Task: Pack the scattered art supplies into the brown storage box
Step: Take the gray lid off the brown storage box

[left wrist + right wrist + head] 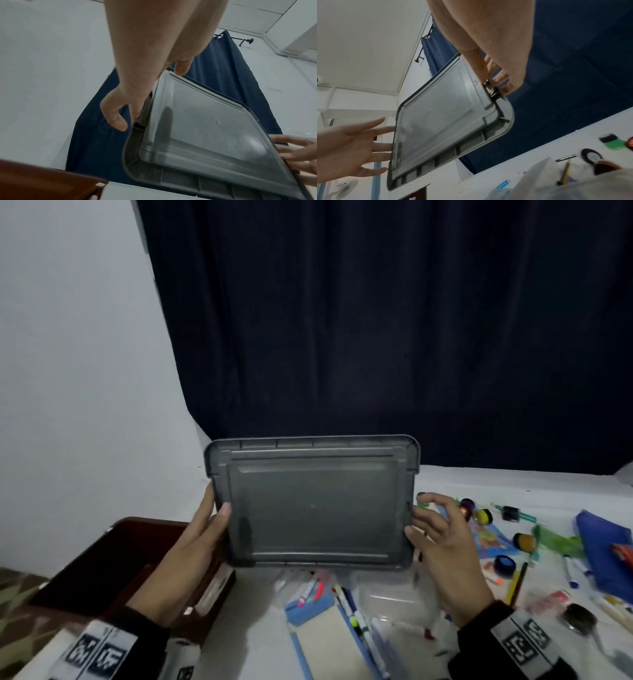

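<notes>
I hold a grey plastic lid (315,505) upright in the air above the table, its flat face toward me. My left hand (219,508) grips its left edge, thumb on the front and fingers behind. My right hand (416,518) holds the right edge with its fingertips, by a small black clip (494,92). The brown storage box (102,556) stands uncovered at the lower left, under my left forearm; its inside looks dark. Paint jars (484,516), markers (359,611) and a sketch pad (329,642) lie scattered on the white table below and to the right of the lid.
A blue pouch (603,549) lies at the far right, with pens and a metal spoon (579,616) in front of it. A clear plastic tub (390,594) sits under the lid. A dark curtain (376,320) hangs behind the table.
</notes>
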The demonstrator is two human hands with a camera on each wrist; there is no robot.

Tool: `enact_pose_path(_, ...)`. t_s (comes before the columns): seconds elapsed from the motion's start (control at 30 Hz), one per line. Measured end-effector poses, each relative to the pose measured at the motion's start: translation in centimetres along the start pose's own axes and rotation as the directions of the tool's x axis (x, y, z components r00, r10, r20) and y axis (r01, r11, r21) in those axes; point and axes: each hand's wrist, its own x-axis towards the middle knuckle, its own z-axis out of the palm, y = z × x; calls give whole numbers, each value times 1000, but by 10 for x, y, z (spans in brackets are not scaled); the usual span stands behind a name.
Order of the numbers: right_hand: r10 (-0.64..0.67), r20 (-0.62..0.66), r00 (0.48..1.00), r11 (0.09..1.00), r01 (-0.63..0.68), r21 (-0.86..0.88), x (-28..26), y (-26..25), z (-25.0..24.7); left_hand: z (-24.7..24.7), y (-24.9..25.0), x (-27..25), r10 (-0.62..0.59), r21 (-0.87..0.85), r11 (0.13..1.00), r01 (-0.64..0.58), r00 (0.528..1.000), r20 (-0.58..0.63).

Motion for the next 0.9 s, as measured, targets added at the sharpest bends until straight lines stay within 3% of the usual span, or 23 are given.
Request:
enact_pose_path(0.13,-71,2,997,996,72,-44,0,-9,54,-33,3,11,114,31,993,-113,993,-23)
enact_pose_path(0.23,-94,13,996,993,94,-66,10,-12,91,-54,7,22,126,13,992,-126,989,-80)
enact_pose_path(0.57,-5,117,993,998,-2,59,62,7,193,-138,11,75,28,-5,1000,-29,980,-199)
enact_pose_path(0.9,136,291,947,982,-91,-164,102,34,268,-238,-4,124,-120,126,983,132,988,-100)
